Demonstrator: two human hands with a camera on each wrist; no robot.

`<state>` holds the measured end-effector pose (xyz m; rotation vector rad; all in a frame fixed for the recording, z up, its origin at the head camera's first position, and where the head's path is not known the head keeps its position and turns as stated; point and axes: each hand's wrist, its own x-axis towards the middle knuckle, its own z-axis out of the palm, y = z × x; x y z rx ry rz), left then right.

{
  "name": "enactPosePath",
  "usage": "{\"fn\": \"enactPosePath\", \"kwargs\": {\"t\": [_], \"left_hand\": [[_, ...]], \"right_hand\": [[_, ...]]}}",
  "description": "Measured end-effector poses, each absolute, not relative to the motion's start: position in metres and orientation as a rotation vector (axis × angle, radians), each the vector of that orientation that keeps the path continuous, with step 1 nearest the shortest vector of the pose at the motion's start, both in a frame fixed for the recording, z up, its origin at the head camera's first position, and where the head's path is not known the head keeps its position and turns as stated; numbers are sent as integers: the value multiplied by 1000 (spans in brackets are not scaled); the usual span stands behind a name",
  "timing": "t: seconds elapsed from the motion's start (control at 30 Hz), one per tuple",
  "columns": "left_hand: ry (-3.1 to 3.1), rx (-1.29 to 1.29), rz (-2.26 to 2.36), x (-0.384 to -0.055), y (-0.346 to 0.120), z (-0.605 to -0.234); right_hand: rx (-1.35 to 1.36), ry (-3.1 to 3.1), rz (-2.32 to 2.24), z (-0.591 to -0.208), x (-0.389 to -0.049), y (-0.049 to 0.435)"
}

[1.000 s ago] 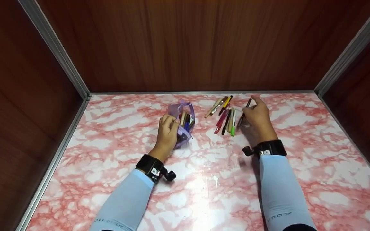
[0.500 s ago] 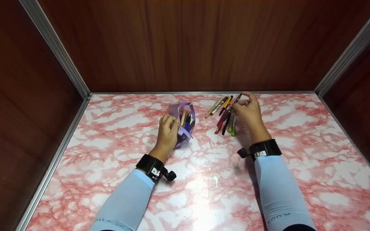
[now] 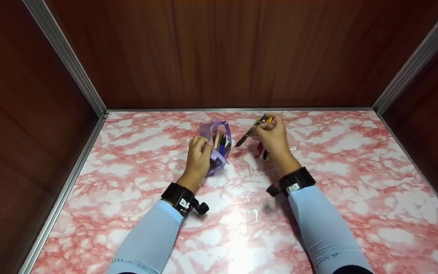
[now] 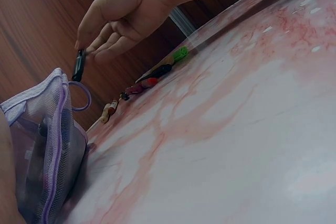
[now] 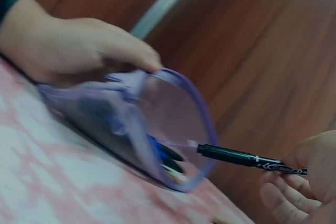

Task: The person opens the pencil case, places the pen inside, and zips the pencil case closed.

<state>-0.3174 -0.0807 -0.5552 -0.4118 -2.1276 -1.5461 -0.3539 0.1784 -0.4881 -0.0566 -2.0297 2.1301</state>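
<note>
A purple mesh pencil case (image 5: 94, 111) lies on the table with its mouth gaping open. My left hand (image 3: 198, 154) grips its edge, thumb on the rim in the right wrist view. Several pens (image 3: 222, 144), blue and black among them, stick up inside it. Between thumb and fingers my right hand (image 3: 274, 135) pinches a black pen (image 5: 231, 156), held slanted with its dark end towards the case. In the right wrist view that end overlaps the case's opening. Under and beyond the right hand lie loose pens, partly hidden by it.
Loose pens and markers, among them a green-capped one (image 4: 180, 53) and a red one (image 4: 149, 82), lie right of the case on the pink-and-white marbled table (image 3: 238, 213). A brown wooden panel (image 3: 219, 57) rises along the back edge, with similar panels at both sides.
My right hand has moved left with the black pen, from right of the loose pens to above them, nearer the case. The left hand and the case have stayed put.
</note>
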Motion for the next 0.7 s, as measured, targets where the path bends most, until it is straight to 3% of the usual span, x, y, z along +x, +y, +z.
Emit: {"fn": "enactPosePath", "kwargs": {"t": [0.7], "left_hand": [[-2164,-400,-1528,-315,-80,-549]], "right_hand": [[133,-2276,2153,-506,-329,116]]}}
